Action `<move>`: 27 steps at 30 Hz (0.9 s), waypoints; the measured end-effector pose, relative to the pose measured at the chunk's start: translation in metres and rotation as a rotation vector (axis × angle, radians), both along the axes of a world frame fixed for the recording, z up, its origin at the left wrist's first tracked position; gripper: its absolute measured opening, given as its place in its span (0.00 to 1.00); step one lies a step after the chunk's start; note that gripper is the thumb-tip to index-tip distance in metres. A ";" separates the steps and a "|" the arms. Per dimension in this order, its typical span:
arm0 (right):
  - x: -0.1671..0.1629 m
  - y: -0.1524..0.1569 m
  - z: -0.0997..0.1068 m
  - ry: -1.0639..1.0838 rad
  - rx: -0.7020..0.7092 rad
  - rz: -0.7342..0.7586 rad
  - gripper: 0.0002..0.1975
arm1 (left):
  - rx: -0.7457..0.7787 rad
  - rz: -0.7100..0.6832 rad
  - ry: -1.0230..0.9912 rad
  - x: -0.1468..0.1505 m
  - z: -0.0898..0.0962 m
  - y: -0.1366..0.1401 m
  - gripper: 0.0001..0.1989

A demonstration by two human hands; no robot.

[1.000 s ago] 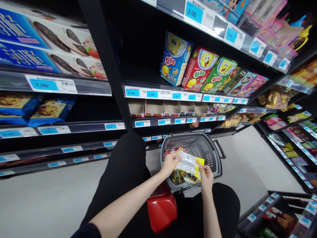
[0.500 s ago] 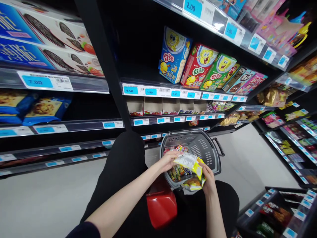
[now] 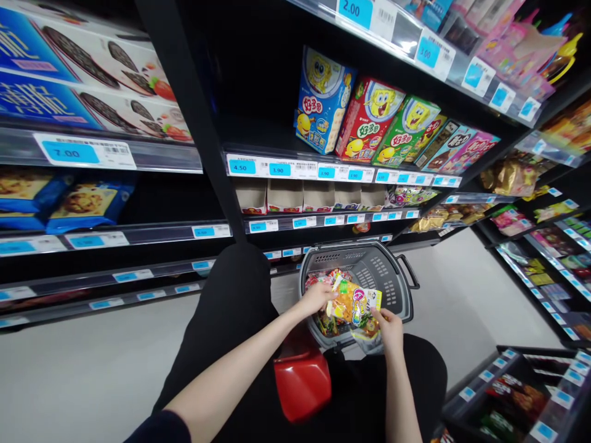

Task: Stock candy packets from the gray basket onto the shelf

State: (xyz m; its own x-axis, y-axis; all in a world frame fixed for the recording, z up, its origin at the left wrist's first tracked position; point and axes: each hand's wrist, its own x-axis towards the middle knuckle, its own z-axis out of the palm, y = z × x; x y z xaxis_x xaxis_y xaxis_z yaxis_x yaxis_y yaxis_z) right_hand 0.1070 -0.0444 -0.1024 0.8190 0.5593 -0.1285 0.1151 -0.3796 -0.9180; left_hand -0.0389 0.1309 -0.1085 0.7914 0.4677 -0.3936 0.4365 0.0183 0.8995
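Between my hands, over the grey shopping basket (image 3: pixel 401 289), I hold a yellow and white snack bag (image 3: pixel 351 301) with its printed front up. My left hand (image 3: pixel 318 298) is closed on the bag's left end. The fingers of my right hand (image 3: pixel 388 327) pinch its right end. Below it, another snack bag (image 3: pixel 367 338) in clear and yellow wrapping is at the basket's near side, partly hidden by the held one. Several colourful snack packets (image 3: pixel 325 277) lie in the left part of the basket.
A shelf with boxes of biscuits (image 3: pixel 369 120) and price labels rises in front. Wafer boxes (image 3: pixel 83 74) stand at the left. A red object (image 3: pixel 302 381) sits between my black-clad legs. Low bins with packets (image 3: pixel 517 394) are at the lower right, and pale floor (image 3: pixel 466 289) runs between shelves.
The held snack bag has been turned over, from its white back to its printed front, and is flatter. My right hand has shifted to a pinch at its right end.
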 end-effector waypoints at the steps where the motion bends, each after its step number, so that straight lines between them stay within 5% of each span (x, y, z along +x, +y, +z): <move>1: 0.001 0.000 0.001 -0.023 -0.016 0.027 0.19 | 0.051 -0.002 0.024 0.001 -0.001 0.001 0.14; 8: -0.006 0.006 0.005 -0.237 -0.229 0.249 0.22 | 0.283 -0.126 0.256 -0.004 -0.009 -0.002 0.15; 13: -0.023 0.022 -0.006 -0.413 -0.451 0.337 0.14 | 0.428 -0.185 0.503 -0.013 -0.012 -0.004 0.13; 19: -0.036 0.035 -0.018 -0.521 -0.623 0.430 0.10 | 0.410 -0.263 0.572 -0.012 -0.013 -0.006 0.18; 27: -0.039 0.035 -0.011 -0.559 -0.665 0.456 0.13 | 0.320 -0.139 0.466 -0.013 -0.029 -0.008 0.14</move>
State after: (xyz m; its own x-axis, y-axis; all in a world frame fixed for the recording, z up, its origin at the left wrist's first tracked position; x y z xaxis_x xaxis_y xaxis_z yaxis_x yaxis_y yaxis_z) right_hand 0.0681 -0.0096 -0.1136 0.5814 0.7908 -0.1914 0.7318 -0.6110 -0.3019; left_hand -0.0522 0.1229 -0.1379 0.6313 0.5245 -0.5713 0.7664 -0.3090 0.5632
